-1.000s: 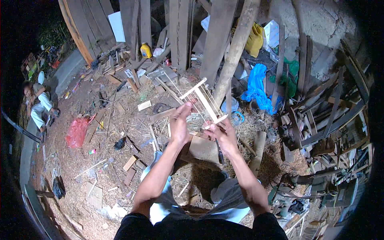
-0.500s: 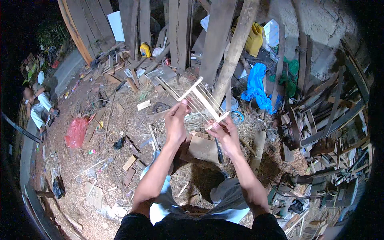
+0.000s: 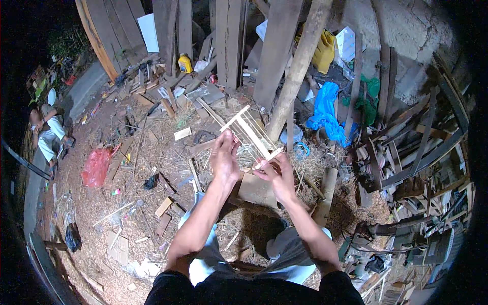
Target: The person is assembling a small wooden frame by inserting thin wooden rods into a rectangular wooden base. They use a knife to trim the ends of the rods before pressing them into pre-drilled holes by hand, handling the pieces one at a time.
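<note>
A small H-shaped wooden frame [image 3: 253,137] is held up in front of me, tilted down to the right. Its pale middle bar joins two short end pieces, and thin strips or cords run alongside. My left hand [image 3: 224,158] pinches the near end of the left end piece between thumb and fingers. My right hand [image 3: 281,179] closes round the right end piece, its thumb near the lower tip. Below the hands, a flat board [image 3: 257,190] lies on the ground between my legs.
Sawdust and wood scraps cover the ground. Upright planks [image 3: 229,43] and a leaning pole [image 3: 300,68] stand ahead. Blue plastic [image 3: 325,113] lies right of the pole, and a wood pile [image 3: 406,168] fills the right side. A red bag [image 3: 97,168] and a seated person [image 3: 49,129] are at left.
Both hands have shifted slightly left and the right hand nearer to me, carrying the wooden frame with them. The frame has turned a little, and both hands keep their grip.
</note>
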### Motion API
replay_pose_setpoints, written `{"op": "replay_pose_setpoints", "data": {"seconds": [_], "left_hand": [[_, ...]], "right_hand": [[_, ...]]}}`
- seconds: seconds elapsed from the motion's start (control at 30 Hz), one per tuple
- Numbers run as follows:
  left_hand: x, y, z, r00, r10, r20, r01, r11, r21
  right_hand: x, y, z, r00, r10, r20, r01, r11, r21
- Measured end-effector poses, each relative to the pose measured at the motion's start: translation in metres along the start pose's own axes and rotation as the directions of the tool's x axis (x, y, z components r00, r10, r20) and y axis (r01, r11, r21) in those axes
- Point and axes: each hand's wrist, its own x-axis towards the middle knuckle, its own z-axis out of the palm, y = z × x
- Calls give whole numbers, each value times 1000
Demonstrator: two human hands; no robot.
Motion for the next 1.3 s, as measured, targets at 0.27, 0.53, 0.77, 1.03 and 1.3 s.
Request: {"op": "replay_pose_setpoints", "data": {"seconds": [0.27, 0.53, 0.77, 1.03, 1.3], "left_hand": [[-3, 1, -6, 975, 126, 182, -143, 986, 85], [0, 13, -2, 843, -446, 302, 411, 895, 173], [-2, -6, -8, 837, -485, 254, 421, 867, 268], [8, -16, -17, 867, -353, 352, 226, 908, 354], [-19, -29, 1, 930, -184, 319, 166, 983, 83]], "right_hand": [[3, 1, -4, 1000, 10, -10, -10, 1000, -4], [25, -32, -50, 992, -123, -41, 113, 975, -190], [32, -41, -66, 973, -211, -98, 189, 962, -196], [37, -45, -68, 925, -349, -153, 307, 921, -241], [18, -7, -70, 867, -202, -455, 188, 979, -75]]}}
